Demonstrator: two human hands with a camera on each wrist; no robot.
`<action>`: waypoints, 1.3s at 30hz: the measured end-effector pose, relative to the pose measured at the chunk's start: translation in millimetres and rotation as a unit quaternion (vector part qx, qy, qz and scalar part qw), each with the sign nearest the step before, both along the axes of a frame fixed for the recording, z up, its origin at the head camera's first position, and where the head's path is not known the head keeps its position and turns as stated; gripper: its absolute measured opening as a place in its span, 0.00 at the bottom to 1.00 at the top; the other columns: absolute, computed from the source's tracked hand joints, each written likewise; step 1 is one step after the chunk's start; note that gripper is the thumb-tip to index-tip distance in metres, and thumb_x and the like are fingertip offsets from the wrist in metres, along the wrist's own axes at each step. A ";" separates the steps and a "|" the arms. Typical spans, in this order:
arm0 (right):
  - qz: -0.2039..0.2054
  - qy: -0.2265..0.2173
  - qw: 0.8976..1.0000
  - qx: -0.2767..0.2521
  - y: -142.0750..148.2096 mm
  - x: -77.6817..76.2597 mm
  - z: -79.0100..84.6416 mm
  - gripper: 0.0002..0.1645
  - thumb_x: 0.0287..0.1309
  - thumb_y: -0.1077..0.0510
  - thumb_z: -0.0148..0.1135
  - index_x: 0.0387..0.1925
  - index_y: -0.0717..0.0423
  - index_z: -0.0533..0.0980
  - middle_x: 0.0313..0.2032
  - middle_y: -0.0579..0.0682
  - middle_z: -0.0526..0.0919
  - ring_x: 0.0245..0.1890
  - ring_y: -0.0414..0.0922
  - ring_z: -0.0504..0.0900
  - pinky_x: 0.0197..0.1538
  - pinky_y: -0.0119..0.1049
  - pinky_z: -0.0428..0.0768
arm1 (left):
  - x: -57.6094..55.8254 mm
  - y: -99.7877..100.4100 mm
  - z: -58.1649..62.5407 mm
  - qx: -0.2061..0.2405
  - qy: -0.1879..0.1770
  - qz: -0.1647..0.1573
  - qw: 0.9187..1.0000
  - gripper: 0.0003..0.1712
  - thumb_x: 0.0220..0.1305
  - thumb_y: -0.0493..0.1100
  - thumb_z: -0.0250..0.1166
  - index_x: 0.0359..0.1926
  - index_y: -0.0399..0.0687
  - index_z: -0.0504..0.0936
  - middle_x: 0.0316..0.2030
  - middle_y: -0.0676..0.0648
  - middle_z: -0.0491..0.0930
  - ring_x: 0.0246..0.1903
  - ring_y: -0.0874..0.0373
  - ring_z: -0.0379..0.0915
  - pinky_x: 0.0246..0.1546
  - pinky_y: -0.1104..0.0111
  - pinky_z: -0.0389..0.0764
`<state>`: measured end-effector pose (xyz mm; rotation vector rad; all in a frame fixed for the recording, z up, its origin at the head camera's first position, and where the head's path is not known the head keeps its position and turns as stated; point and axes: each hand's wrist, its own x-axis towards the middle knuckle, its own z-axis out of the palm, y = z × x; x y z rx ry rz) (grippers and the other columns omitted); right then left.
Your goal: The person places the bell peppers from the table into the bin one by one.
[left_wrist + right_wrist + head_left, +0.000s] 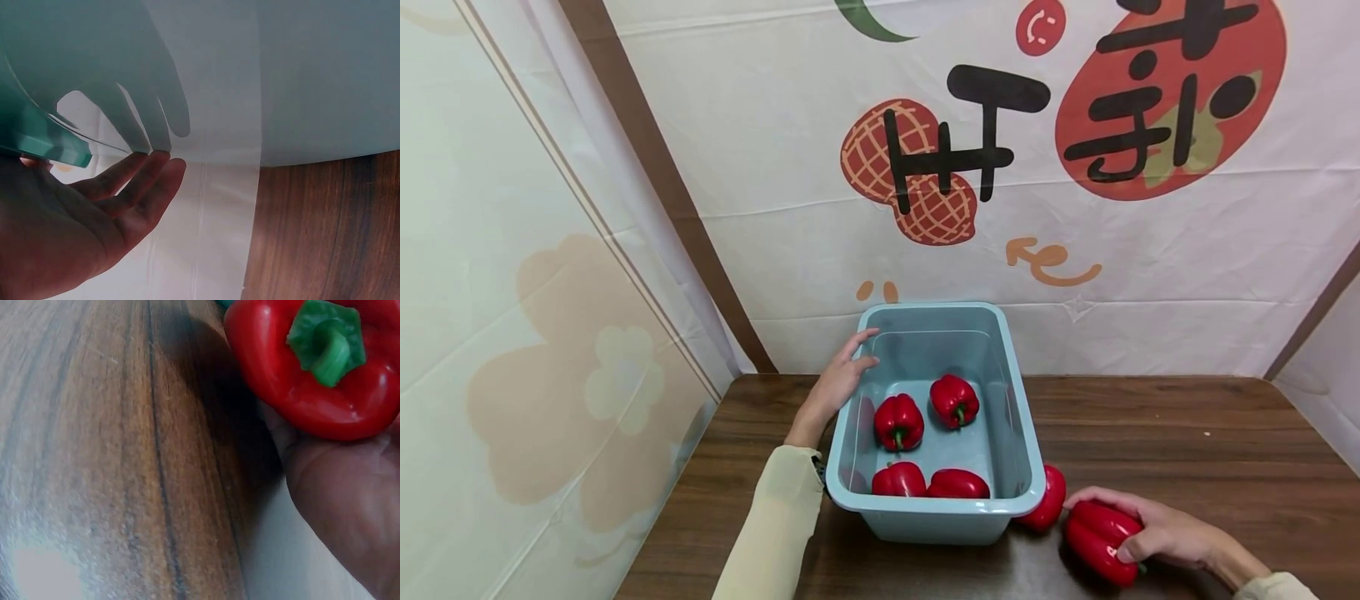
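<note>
My right grip (1172,531) grasps a red pepper (1097,537), well in from the far edge of the worktop (1187,442). Another pepper (1049,498) sits just beside the near right corner of the blue basin (936,527); my left grip (837,385) holds its left rim. Four peppers (898,421) lie inside.

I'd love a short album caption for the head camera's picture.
Left hand on a blue bin with four red peppers visible inside, right hand gripping another pepper outside.
</note>
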<state>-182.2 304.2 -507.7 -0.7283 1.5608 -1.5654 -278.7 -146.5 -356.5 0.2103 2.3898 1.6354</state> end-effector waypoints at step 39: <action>-0.013 -0.038 0.999 -0.003 4.4 -5.1 8.0 0.34 0.60 0.62 0.46 0.68 0.44 0.62 0.62 0.51 0.72 0.60 0.52 0.70 0.58 0.51 0.77 | 1.4 0.7 -0.6 0.004 0.001 -0.001 1.000 0.32 0.74 0.44 0.47 0.76 0.51 0.55 0.75 0.36 0.53 0.63 0.35 0.65 0.60 0.39 0.69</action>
